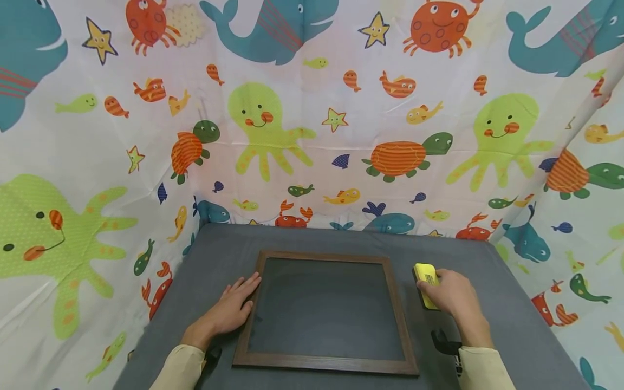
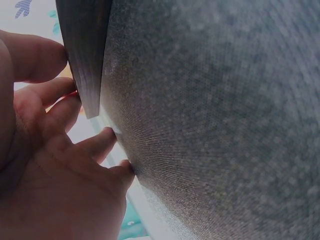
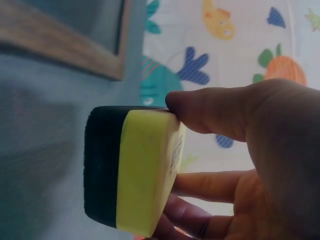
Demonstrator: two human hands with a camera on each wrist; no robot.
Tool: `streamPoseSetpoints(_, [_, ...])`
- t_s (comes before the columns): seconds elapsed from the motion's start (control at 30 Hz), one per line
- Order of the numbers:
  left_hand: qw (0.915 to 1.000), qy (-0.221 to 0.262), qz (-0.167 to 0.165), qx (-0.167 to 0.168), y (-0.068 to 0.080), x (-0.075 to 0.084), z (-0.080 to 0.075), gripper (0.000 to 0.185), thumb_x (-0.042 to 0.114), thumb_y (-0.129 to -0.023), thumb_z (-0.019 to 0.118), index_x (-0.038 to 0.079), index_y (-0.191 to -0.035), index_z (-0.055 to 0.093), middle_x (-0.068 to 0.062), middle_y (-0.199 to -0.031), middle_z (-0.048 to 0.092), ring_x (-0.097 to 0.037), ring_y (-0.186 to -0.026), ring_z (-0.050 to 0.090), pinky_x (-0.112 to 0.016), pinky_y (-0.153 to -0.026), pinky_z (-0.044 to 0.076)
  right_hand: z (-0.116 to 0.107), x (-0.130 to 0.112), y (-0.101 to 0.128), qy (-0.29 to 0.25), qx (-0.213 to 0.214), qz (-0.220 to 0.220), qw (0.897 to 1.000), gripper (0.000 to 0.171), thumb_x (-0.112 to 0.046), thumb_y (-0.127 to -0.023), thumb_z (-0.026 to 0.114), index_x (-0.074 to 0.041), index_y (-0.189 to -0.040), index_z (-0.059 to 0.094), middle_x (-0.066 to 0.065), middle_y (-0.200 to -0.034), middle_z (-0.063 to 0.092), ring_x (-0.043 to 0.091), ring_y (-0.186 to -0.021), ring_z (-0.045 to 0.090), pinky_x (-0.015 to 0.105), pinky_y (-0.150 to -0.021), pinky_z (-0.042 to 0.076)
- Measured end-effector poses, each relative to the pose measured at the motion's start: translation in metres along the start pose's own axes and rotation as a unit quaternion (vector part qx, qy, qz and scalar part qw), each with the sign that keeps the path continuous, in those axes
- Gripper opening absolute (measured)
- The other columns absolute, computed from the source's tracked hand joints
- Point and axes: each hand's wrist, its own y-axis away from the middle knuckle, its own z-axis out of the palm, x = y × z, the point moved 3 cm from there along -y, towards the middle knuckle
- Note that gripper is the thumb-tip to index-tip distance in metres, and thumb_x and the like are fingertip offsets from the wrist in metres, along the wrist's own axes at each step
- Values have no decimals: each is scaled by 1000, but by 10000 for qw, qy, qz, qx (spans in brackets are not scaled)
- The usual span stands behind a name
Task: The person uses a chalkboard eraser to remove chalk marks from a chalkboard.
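Note:
A chalkboard (image 1: 326, 309) with a brown wooden frame lies flat on the grey tabletop, its dark surface facing up. At the board's left side is my left hand (image 1: 231, 306), fingers extended, fingertips at the frame. In the left wrist view, thumb and fingers of that hand touch the frame's edge (image 2: 86, 60), while two other fingertips meet the grey cloth. To the right of the board, my right hand (image 1: 455, 298) grips a board eraser (image 1: 428, 284), yellow on top with a black felt pad. The right wrist view shows thumb and fingers on the yellow body (image 3: 145, 170).
Grey cloth (image 1: 507, 325) covers the table around the board. Curtains (image 1: 302, 162) printed with sea animals hang behind the table and along both sides. A black strap (image 1: 444, 342) shows below the right wrist.

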Motion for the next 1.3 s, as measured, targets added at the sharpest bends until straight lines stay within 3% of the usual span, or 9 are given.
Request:
streamPoseSetpoints(0.2, [9999,-53,61,85,1,1,-1,66,7,-112,54,7,-174,31,-12,-183,22,-52,-168,16,-79,-130,8,17,17,3,33,-255,126,9996,76,-51,-99,73,17,-133,60,23,-98,66,34,-83,60,44,-68,52])
streamPoseSetpoints(0.63, [9998,-95,78,153,-1,0,0,66,8,-112,54,9,-174,31,-12,-183,22,-51,-167,17,-78,-131,8,49,30,10,-70,-550,463,9974,79,-51,-94,80,15,-132,62,21,-98,67,33,-83,61,45,-69,53])
streamPoseSetpoints(1.3, [9999,-103,15,96,-1,-2,2,67,8,-112,54,9,-175,29,-10,-184,20,-50,-168,15,-78,-131,7,56,33,12,-150,-595,568,9965,77,-50,-95,80,14,-132,61,21,-97,67,33,-82,61,44,-68,52])
